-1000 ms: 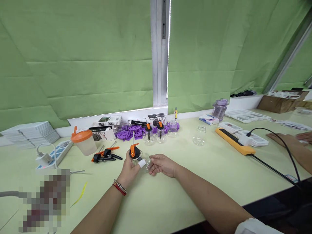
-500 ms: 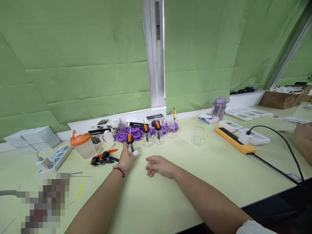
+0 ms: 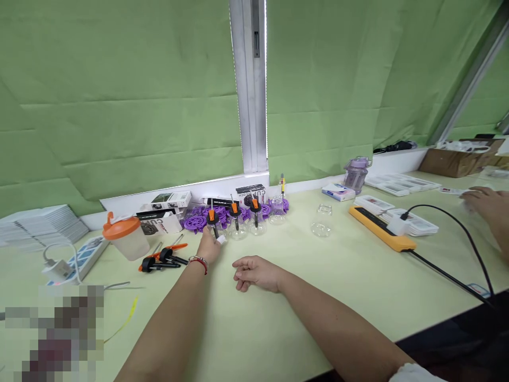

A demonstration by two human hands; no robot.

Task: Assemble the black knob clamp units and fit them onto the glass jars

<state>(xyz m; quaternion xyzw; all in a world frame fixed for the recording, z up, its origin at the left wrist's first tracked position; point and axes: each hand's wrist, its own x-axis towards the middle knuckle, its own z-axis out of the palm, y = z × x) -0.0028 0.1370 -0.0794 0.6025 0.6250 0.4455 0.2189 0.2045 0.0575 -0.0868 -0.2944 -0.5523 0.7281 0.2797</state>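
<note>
My left hand reaches far forward and is closed round a small clear glass jar with a black-and-orange pump top. It holds the jar on the table at the left end of a row of two like jars. A white bandage shows on one finger. My right hand rests on the pale green table, fingers loosely curled, holding nothing. An uncapped clear jar stands at the right end of the row, and another stands alone further right.
Purple plastic parts and small boxes lie behind the jars. Loose orange-black pump tops, an orange-lidded cup and a power strip sit left. A yellow power strip with black cable lies right. Another person's hand is at far right.
My left hand carried the capped jar away from my right hand and forward to the row of jars. My right hand let go and stayed resting on the table.
</note>
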